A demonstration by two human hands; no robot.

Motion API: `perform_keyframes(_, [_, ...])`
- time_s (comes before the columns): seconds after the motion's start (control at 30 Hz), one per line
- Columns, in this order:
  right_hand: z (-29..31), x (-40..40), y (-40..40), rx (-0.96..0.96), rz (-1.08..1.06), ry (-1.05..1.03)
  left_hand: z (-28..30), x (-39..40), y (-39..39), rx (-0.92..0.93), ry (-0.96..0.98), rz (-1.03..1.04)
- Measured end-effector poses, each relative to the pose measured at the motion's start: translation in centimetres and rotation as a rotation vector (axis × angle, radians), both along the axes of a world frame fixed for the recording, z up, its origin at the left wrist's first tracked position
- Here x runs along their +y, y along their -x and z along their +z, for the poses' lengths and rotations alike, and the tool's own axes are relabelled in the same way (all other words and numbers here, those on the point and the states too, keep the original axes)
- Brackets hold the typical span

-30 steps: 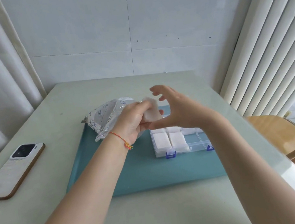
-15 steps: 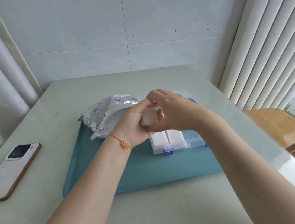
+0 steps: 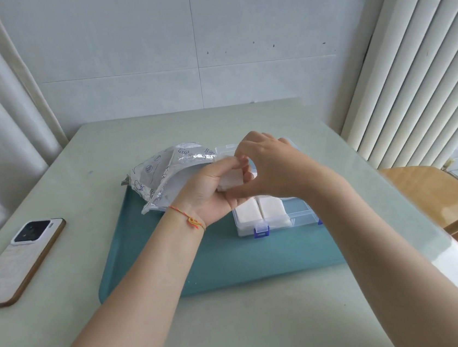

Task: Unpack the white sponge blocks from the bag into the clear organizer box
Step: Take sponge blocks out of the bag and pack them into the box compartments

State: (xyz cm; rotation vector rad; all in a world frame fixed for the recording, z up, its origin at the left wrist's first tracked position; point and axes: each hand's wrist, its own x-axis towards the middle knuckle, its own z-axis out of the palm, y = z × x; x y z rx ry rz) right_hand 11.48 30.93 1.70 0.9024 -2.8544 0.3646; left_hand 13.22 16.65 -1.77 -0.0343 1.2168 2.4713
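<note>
Both hands meet over the teal tray, holding one white sponge block (image 3: 230, 179) between them. My left hand (image 3: 210, 192) grips the block from the left, fingers curled over its top. My right hand (image 3: 267, 166) closes on it from the right, thumb under and fingers over it. The silver printed bag (image 3: 165, 172) lies open just left of the hands. The clear organizer box (image 3: 298, 218) with blue latches sits below the hands; two white sponge blocks (image 3: 259, 212) lie side by side in its near left compartments. Its far part is hidden by my hands.
The teal tray (image 3: 220, 260) holds the bag and box on a pale green table (image 3: 105, 147). A phone (image 3: 20, 257) lies face down at the left edge. A wooden chair (image 3: 439, 200) stands at the right, blinds behind it, curtains at the left.
My right hand, spread open beside the block a second ago, has closed onto it. Both hands now hold the block a little lower, over the box.
</note>
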Motion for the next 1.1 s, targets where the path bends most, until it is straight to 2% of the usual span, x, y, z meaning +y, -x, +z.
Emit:
perform_keyframes(0.17, [0.20,-0.10,-0.35,-0.066,0.040,0.050,-0.07,0.10,-0.06,0.038,0.039,0.012])
perform_keyframes(0.27, [-0.04,-0.28,-0.21,-0.034,0.039,0.091,-0.22,0.09,0.10,0.025,-0.013,-0.029])
perform_keyframes(0.43, [-0.09,-0.34,-0.25,-0.062,0.053,0.083,-0.07,0.37,-0.04,0.044,0.054,-0.022])
perform_keyframes(0.6, [-0.29,-0.59,-0.20,-0.064,0.087,0.186,-0.22,0.49,-0.03,0.009,-0.008,-0.037])
perform_keyframes(0.8, [-0.03,-0.37,-0.47,-0.114,0.116,0.170,-0.56,0.24,0.41,0.022,-0.020,-0.117])
perform_keyframes(1.1, [-0.15,-0.66,-0.40,-0.173,0.189,0.205,-0.43,0.20,0.34,0.036,0.032,-0.035])
